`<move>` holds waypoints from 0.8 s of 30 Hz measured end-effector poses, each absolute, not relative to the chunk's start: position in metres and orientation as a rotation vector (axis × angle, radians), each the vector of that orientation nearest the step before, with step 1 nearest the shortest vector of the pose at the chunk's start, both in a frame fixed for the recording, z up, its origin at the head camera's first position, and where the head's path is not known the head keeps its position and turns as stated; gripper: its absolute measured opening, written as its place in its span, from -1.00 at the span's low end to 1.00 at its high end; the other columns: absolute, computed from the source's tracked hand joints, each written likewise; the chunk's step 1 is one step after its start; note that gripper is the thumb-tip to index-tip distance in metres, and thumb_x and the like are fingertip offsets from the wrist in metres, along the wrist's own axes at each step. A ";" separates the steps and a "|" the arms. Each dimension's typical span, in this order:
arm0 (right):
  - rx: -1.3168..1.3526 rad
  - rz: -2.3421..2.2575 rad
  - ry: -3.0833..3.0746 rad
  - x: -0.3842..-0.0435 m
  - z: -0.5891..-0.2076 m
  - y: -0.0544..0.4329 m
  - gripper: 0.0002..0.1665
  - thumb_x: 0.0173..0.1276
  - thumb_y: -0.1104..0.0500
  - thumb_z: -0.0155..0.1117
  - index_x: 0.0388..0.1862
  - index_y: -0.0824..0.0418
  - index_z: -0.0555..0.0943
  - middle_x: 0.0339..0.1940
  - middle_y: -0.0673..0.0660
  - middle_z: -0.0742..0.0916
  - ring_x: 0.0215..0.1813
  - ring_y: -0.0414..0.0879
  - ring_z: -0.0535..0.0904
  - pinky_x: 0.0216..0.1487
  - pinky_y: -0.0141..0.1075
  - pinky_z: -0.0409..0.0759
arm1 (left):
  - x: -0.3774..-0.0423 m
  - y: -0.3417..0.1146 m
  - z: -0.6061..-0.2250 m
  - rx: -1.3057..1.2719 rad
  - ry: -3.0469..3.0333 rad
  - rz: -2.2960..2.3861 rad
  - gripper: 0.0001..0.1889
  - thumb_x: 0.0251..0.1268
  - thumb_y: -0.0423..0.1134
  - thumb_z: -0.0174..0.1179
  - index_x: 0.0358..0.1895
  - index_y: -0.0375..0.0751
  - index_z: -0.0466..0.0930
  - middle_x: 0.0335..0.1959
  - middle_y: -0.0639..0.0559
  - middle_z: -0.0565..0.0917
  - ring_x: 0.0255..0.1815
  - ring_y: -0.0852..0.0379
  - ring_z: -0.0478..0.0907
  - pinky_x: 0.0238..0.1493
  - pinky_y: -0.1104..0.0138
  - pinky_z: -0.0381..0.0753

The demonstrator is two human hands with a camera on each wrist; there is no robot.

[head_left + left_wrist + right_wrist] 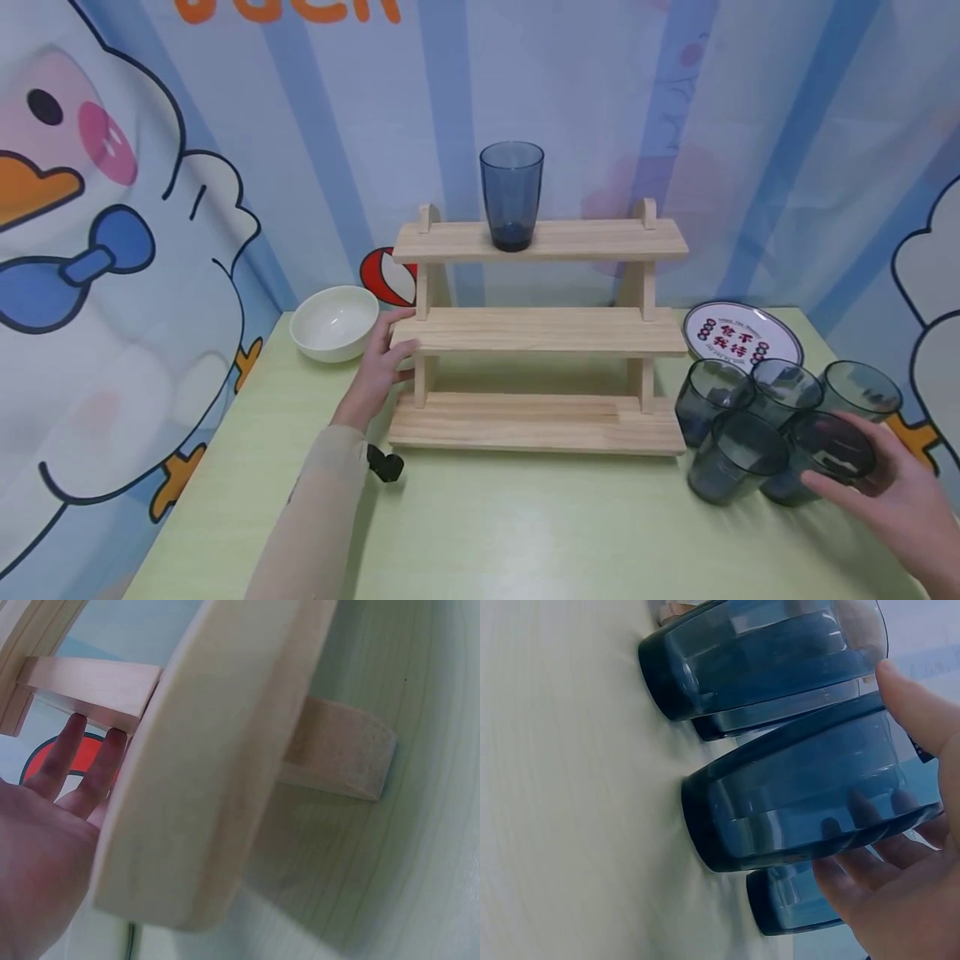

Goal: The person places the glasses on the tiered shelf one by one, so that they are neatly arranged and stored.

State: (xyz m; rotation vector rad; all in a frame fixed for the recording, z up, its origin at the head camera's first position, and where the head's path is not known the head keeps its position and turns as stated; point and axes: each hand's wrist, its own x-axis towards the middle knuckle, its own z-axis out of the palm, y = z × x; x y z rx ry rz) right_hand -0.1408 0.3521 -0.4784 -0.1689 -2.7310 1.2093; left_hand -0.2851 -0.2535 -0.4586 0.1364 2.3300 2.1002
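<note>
A three-tier wooden display shelf (540,330) stands on the table. My left hand (380,367) holds the left end of its middle board; in the left wrist view, the fingers (94,776) reach behind that board (195,772) to the upright. One blue-tinted glass stands upright on the top tier, a clear tumbler (512,196). At the right, several matching tumblers (738,458) stand in a close group. My right hand (892,492) grips the front right tumbler (802,795) near its rim, thumb on one side and fingers on the other, its base close to the table.
A white bowl (335,325) sits left of the shelf, near the left hand. Behind the tumblers lies a white plate (738,329) with a dark rim and red characters. A cartoon-printed cloth (337,125) hangs at the back of the pale green table (510,533).
</note>
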 end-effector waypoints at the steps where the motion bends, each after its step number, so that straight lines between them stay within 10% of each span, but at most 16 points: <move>1: -0.168 1.213 -2.722 -0.140 -0.479 0.352 0.11 0.41 0.02 0.49 0.75 0.06 0.06 0.43 0.50 0.38 0.27 0.48 0.38 -0.15 -0.70 0.49 | -0.285 -0.253 -0.459 0.140 2.329 2.100 -0.44 0.55 -0.15 0.12 0.54 0.20 0.27 0.53 -0.17 0.32 0.38 -0.29 0.44 0.23 -0.33 0.53; 8: -0.102 1.297 -2.634 -0.138 -0.481 0.352 0.07 0.35 0.21 0.53 0.69 -0.07 0.15 0.20 -0.15 0.49 0.00 -0.60 0.34 -0.15 -0.63 0.59 | -0.287 -0.254 -0.460 0.148 2.337 2.095 -0.43 0.55 -0.14 0.11 0.55 0.19 0.25 0.56 -0.17 0.28 0.40 -0.30 0.41 0.26 -0.35 0.49; 24: -0.130 1.348 -2.576 -0.135 -0.487 0.356 0.02 0.33 0.24 0.55 0.66 -0.09 0.25 0.08 -0.43 0.45 -0.04 -0.64 0.42 -0.22 -0.57 0.63 | -0.286 -0.254 -0.460 0.119 2.326 2.105 -0.44 0.53 -0.15 0.11 0.53 0.22 0.28 0.54 -0.17 0.30 0.39 -0.30 0.42 0.25 -0.36 0.50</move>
